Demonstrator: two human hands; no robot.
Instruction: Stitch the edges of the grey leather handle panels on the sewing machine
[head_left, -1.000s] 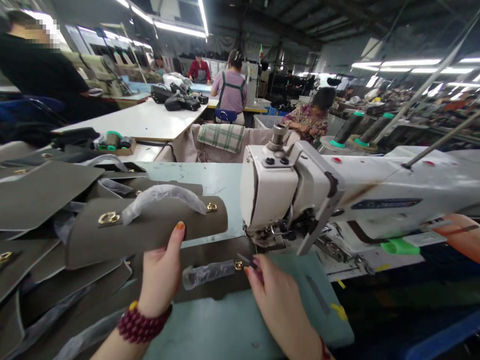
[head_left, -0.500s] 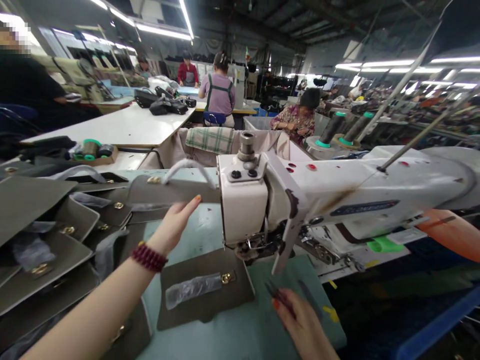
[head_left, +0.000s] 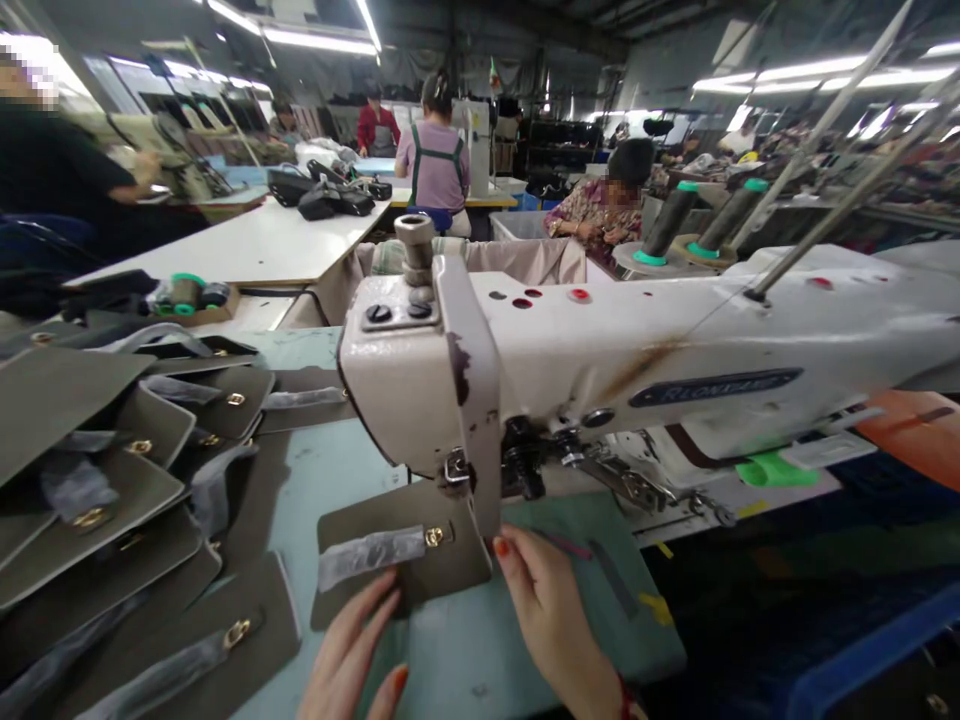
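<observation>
A grey-brown leather-like panel (head_left: 442, 578) lies flat on the green work surface (head_left: 480, 655), beneath the head of a white sewing machine (head_left: 405, 375). On the panel are a plastic-wrapped strap (head_left: 371, 556) and a gold buckle (head_left: 434, 538). My left hand (head_left: 356, 650) is open, fingers spread, its fingertips at the panel's lower edge. At the panel's right edge, beside the machine's upright lever (head_left: 480, 430), my right hand (head_left: 551, 600) has thumb and forefinger closed together. What is between them is hidden. A thin pinkish object (head_left: 566, 546) lies behind that hand.
Similar panels with wrapped straps (head_left: 150, 500) lie overlapping on the left. Thread cones (head_left: 671, 225) stand behind the machine. A white table (head_left: 247, 245) holds black bags (head_left: 334, 200). Several people work farther back. A blue edge (head_left: 877, 640) runs along the lower right.
My left hand has come back from a grey panel with a handle behind the machine to the front panel. My right hand, earlier holding a slim dark tool, has moved left to the panel's edge.
</observation>
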